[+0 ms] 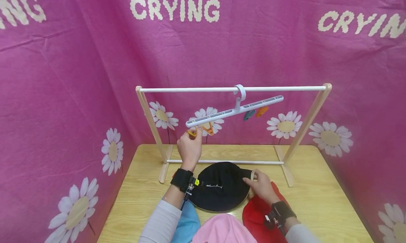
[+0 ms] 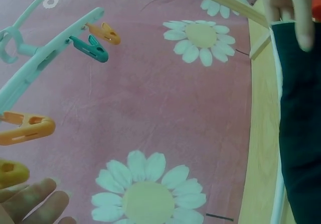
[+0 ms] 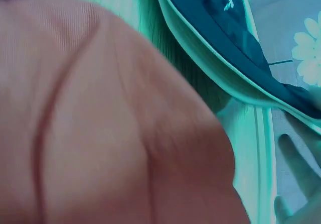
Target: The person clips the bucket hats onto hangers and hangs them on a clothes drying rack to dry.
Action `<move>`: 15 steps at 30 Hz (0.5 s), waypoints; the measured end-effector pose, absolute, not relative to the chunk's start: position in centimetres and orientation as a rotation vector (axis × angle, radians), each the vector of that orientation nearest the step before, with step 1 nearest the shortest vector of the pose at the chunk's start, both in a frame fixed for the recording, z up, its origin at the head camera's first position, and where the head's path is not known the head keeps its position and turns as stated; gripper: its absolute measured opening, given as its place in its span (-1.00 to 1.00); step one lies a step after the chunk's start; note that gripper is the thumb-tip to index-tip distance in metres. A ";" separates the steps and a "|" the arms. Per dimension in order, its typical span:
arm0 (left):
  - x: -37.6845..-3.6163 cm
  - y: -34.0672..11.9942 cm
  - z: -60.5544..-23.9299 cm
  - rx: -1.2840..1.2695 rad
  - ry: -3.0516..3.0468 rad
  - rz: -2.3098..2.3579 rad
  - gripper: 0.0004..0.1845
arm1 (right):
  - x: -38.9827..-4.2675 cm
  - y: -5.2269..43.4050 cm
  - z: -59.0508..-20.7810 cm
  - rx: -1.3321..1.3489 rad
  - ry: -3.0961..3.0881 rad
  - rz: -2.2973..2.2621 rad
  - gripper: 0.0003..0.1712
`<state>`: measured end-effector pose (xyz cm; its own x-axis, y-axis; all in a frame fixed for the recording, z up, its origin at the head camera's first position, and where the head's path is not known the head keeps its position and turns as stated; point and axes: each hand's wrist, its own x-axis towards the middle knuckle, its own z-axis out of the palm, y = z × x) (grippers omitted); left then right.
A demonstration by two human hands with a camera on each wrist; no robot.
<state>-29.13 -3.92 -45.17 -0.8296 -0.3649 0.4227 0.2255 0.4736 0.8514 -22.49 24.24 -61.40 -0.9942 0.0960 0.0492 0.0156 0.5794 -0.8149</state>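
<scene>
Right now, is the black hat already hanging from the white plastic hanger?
No, the black hat lies on the wooden table, below the white plastic hanger.

A drying rack stood along the table's far edge, a clip hanger hung on its top rail. Before the rack, mid-table, lay a bucket hat; three more hats lay behind it at the near edge.

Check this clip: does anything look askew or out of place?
Yes. The white hanger tilts on the rail, its left end pulled down where the left hand pinches an orange clip.
</scene>
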 end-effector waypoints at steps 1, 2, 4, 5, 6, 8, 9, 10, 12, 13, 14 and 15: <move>-29.1 -3.9 -45.1 0.110 -2.165 -1.359 -0.51 | -22.3 24.1 -61.5 -0.119 -2.657 1.447 -0.66; -29.1 -4.0 -45.1 0.104 -2.170 -1.357 -0.50 | -22.1 23.9 -61.6 -0.140 -2.602 1.492 -0.67; -29.1 -4.0 -45.0 0.093 -2.172 -1.363 -0.48 | -21.6 23.6 -61.8 -0.178 -2.508 1.560 -0.72; -29.1 -4.0 -45.0 0.091 -2.171 -1.355 -0.48 | -21.4 23.4 -61.9 -0.186 -2.468 1.581 -0.73; -29.1 -4.0 -44.9 0.094 -2.170 -1.346 -0.47 | -21.2 23.2 -62.0 -0.194 -2.443 1.588 -0.75; -29.2 -4.0 -44.8 0.108 -2.166 -1.333 -0.46 | -20.9 22.8 -62.1 -0.214 -2.395 1.631 -0.79; -29.2 -4.1 -44.8 0.118 -2.164 -1.325 -0.46 | -20.9 22.6 -62.2 -0.228 -2.376 1.651 -0.78; -29.3 -4.1 -44.8 0.129 -2.164 -1.316 -0.46 | -20.8 22.4 -62.3 -0.242 -2.360 1.666 -0.78; -29.3 -4.1 -44.8 0.149 -2.168 -1.309 -0.46 | -20.8 22.2 -62.4 -0.273 -2.342 1.689 -0.77; -29.4 -4.1 -44.8 0.152 -2.170 -1.310 -0.46 | -20.7 22.1 -62.4 -0.288 -2.339 1.697 -0.78; -29.4 -4.1 -44.8 0.155 -2.172 -1.312 -0.46 | -20.7 22.0 -62.4 -0.303 -2.341 1.694 -0.79; -29.4 -4.1 -44.8 0.155 -2.174 -1.317 -0.46 | -20.7 22.0 -62.5 -0.315 -2.347 1.683 -0.80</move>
